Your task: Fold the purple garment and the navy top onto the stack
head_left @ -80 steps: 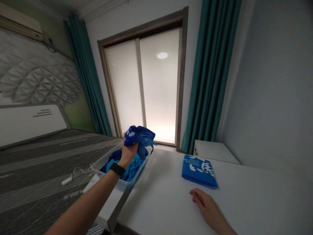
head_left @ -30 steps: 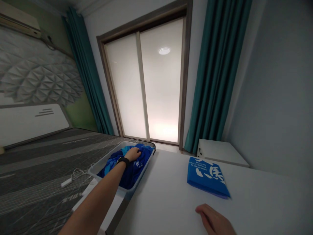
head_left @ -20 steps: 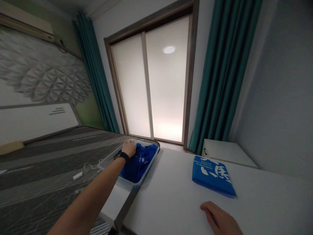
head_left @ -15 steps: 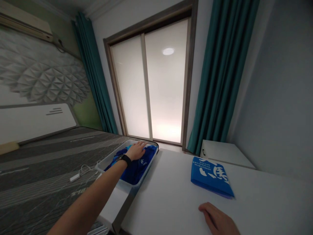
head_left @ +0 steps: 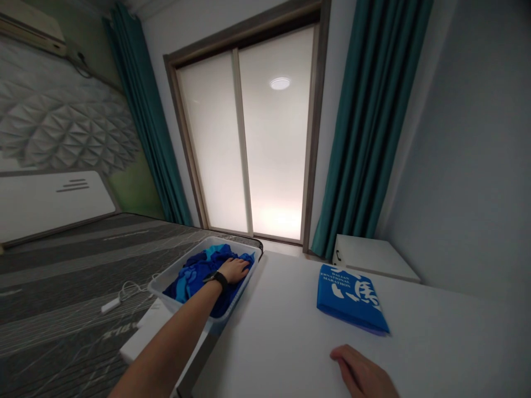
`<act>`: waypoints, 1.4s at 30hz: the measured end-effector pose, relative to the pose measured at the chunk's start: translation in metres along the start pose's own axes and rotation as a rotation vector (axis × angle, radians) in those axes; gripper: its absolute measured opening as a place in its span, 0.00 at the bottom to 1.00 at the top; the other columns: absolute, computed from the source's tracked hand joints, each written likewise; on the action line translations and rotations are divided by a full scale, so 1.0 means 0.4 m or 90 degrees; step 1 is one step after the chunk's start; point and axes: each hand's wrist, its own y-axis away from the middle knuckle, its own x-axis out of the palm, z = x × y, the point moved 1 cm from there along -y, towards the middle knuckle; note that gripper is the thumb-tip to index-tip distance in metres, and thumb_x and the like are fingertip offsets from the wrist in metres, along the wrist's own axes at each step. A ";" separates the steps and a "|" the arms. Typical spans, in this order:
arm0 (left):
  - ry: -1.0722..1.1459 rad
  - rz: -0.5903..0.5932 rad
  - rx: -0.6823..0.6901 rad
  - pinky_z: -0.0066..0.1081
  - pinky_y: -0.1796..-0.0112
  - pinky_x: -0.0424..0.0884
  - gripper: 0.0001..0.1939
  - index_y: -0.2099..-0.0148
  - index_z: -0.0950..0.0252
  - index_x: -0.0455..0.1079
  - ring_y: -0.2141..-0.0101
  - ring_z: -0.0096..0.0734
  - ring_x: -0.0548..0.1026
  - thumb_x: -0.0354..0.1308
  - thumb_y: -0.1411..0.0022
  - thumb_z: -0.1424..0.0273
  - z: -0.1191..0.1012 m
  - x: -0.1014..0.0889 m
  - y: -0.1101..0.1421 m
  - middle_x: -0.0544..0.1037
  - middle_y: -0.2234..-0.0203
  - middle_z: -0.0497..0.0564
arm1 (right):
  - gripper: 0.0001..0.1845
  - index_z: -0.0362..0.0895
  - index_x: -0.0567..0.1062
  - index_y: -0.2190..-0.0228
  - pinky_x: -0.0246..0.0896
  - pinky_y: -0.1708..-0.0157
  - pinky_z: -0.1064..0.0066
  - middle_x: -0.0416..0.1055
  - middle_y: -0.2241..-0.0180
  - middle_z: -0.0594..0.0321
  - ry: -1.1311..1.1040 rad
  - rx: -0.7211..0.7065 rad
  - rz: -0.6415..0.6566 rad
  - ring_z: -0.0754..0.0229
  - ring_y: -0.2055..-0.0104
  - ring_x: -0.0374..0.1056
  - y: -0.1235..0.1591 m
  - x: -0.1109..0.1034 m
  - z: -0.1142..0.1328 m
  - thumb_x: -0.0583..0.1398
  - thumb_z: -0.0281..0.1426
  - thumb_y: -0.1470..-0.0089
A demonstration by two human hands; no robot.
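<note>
Blue cloth [head_left: 194, 273] now lies pressed down in the tub [head_left: 166, 284], no longer bunched up in a fist above it, so it's settled inside, w/ the rim around it. L hand [head_left: 234, 271] is flat on top of the cloth, fingers together, pressing, not pinching. Watch [head_left: 215, 279] on L wrist. R hand [head_left: 359, 367] rests loosely on the bench [head_left: 265, 342], fingers slightly curled, holding nothing, nearest the folded blue bag [head_left: 348, 298] but apart from it. Tub sits at the bench end, beside the bed [head_left: 62, 276].
</note>
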 end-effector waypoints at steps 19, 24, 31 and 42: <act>0.326 -0.249 0.212 0.37 0.56 0.65 0.10 0.58 0.61 0.72 0.58 0.37 0.72 0.49 0.37 0.75 -0.521 -0.085 0.069 0.76 0.63 0.51 | 0.15 0.47 0.76 0.65 0.69 0.61 0.69 0.78 0.65 0.59 -0.086 0.105 -0.073 0.58 0.64 0.74 0.002 0.007 -0.027 0.50 0.35 0.41; 0.403 -0.274 0.189 0.39 0.55 0.65 0.11 0.58 0.61 0.71 0.57 0.38 0.70 0.50 0.39 0.77 -0.681 0.006 0.053 0.74 0.60 0.52 | 0.18 0.46 0.76 0.66 0.68 0.66 0.70 0.77 0.69 0.58 -0.080 0.154 -0.192 0.57 0.69 0.73 -0.007 -0.008 -0.056 0.49 0.38 0.40; 0.387 -0.270 0.143 0.46 0.50 0.64 0.18 0.49 0.59 0.68 0.50 0.45 0.67 0.52 0.42 0.77 -0.682 0.073 0.057 0.70 0.51 0.57 | 0.15 0.47 0.74 0.64 0.66 0.58 0.66 0.75 0.65 0.59 0.022 0.102 -0.222 0.56 0.61 0.71 -0.013 -0.027 -0.047 0.48 0.28 0.40; 0.426 -0.178 0.028 0.40 0.54 0.67 0.20 0.45 0.61 0.65 0.57 0.40 0.72 0.53 0.40 0.73 -0.620 0.117 0.002 0.73 0.58 0.55 | 0.25 0.47 0.68 0.46 0.57 0.47 0.56 0.65 0.47 0.53 0.279 0.167 -0.170 0.49 0.46 0.62 -0.090 -0.087 -0.212 0.56 0.27 0.47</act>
